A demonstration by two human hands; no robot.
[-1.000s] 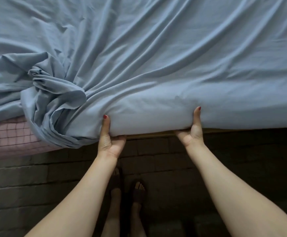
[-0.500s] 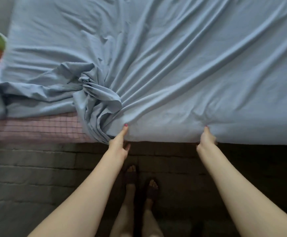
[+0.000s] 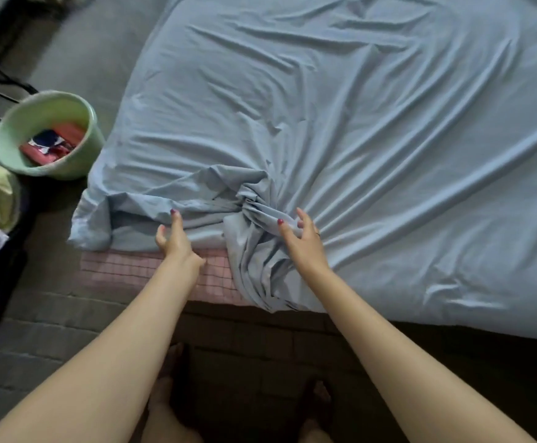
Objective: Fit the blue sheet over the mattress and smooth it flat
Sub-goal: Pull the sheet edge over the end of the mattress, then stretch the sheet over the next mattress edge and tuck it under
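The blue sheet (image 3: 340, 129) covers most of the mattress (image 3: 126, 270), bunched at the bare near corner. Both grips are spread and empty: left hand (image 3: 177, 241) near the loose edge, right hand (image 3: 304, 241) at the bunch (image 3: 254, 219). Next, I judge, pull that bunch over the corner.

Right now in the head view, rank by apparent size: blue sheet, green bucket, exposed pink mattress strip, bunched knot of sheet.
1. blue sheet, by far the largest.
2. and 3. green bucket and pink mattress strip: look alike; unranked.
4. bunched knot, though its edges blend into the folds.
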